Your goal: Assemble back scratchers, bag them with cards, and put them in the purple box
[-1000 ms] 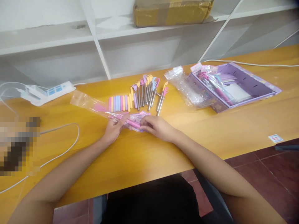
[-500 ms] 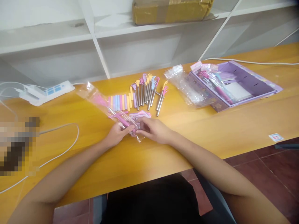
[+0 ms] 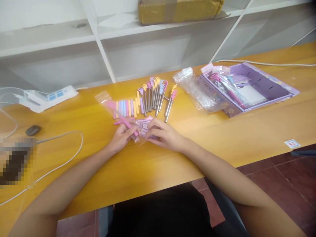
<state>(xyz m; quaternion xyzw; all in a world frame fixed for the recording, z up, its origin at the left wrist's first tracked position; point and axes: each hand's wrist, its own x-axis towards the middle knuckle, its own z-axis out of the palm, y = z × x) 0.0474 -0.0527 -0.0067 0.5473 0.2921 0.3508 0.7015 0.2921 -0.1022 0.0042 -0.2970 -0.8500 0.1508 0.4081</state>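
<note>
My left hand (image 3: 120, 136) is closed around the lower end of a pink back scratcher (image 3: 127, 122) in a clear plastic bag (image 3: 102, 97). The bag slants up and to the left, its far end over the handle grips. My right hand (image 3: 166, 134) has its fingers curled by the bag's near end, where a blurred bit of clear film reaches its fingertips. Just beyond the fingers lie small printed pink cards (image 3: 145, 123), partly hidden. Behind them are a row of pastel handle grips (image 3: 127, 108) and several metal rods with coloured hand-shaped heads (image 3: 153, 93).
A purple box (image 3: 269, 77) with bagged items stands at the right, clear bags (image 3: 194, 89) beside it. At the left are a white power strip (image 3: 53, 98), a cable (image 3: 81, 141) and a small black object (image 3: 33, 130). A taped carton (image 3: 181, 11) rests on the shelf above.
The bagged back scratcher has turned slightly more upright and its near end has moved left. My right hand's fingers have spread a little, and the gap between my hands is wider.
</note>
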